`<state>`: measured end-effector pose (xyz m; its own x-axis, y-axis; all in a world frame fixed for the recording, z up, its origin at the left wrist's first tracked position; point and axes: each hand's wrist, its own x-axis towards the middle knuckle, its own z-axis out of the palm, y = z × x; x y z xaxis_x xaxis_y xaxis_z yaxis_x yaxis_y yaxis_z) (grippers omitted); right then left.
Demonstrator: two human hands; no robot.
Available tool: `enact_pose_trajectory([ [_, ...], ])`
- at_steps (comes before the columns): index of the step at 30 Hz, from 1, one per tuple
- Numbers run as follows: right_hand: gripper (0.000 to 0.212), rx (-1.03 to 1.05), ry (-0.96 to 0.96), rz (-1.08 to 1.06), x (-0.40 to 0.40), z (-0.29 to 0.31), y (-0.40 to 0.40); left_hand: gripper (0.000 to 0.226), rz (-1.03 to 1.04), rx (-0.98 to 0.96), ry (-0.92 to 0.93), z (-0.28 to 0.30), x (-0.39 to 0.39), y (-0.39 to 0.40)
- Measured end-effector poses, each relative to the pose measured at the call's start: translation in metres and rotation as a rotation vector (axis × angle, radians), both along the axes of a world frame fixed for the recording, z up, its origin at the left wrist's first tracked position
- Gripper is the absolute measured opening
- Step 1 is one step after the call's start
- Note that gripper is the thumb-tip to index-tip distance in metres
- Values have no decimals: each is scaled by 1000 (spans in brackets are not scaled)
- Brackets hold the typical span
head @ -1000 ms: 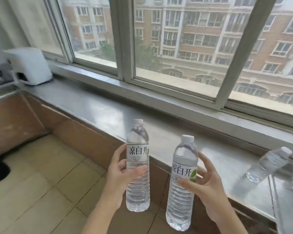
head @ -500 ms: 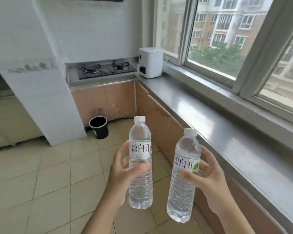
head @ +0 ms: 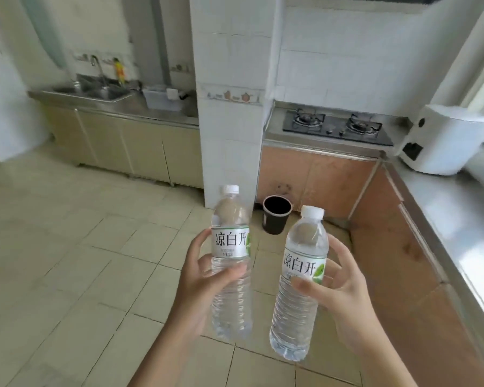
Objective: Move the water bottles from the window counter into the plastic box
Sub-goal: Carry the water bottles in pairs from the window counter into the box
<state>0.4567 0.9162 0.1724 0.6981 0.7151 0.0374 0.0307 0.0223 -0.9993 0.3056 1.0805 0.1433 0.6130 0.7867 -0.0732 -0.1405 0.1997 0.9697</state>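
Observation:
I hold two clear water bottles with white caps and white labels upright over the tiled floor. My left hand (head: 200,277) grips the left bottle (head: 231,244) around its middle. My right hand (head: 338,291) grips the right bottle (head: 302,277), which tilts slightly to the right. A translucent plastic box (head: 162,100) stands far off on the steel sink counter at the back left. The window counter (head: 442,219) runs along the right edge of the view.
A white tiled pillar (head: 229,121) stands between the sink counter and the gas stove (head: 336,127). A black bin (head: 275,217) sits on the floor at the pillar's foot. A white appliance (head: 444,141) rests on the window counter's far end. Sink (head: 101,92) at back left.
My view has swung left, away from the window and toward the kitchen. The sink counter and plastic box have come into sight. Both bottles stay in my hands.

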Motion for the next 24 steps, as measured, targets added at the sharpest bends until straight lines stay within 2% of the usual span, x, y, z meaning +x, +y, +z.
enact_pose_trajectory([
  [7,84,-17,13,207,94,4,109,93,220,13,14,4,58,72],
  [14,80,-50,22,346,143,-5,229,85,339,-4,14,1,90,158],
  [24,93,-63,35,355,188,-23,446,87,375,-5,66,-6,129,368],
])
